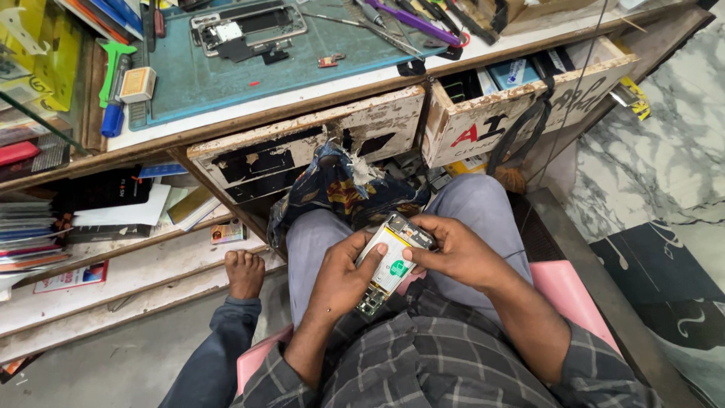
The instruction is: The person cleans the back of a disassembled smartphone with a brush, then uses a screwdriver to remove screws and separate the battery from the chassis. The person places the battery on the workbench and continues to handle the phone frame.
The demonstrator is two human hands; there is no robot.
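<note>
Opened phone [390, 261] with back cover already off and battery bared, held over the lap below the tabletop [317, 91] front edge, left hand [341, 281] grip clamping its side, right hand [453, 253] grip pinching its top; reassembly apparently left.

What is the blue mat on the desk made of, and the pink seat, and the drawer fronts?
The blue mat looks like matte rubber or silicone: flat, dull, no shine. The pink seat seems to be smooth moulded plastic, though padding can't be ruled out. The drawer fronts look like white-painted wood, chipped and worn dark in patches.
</note>
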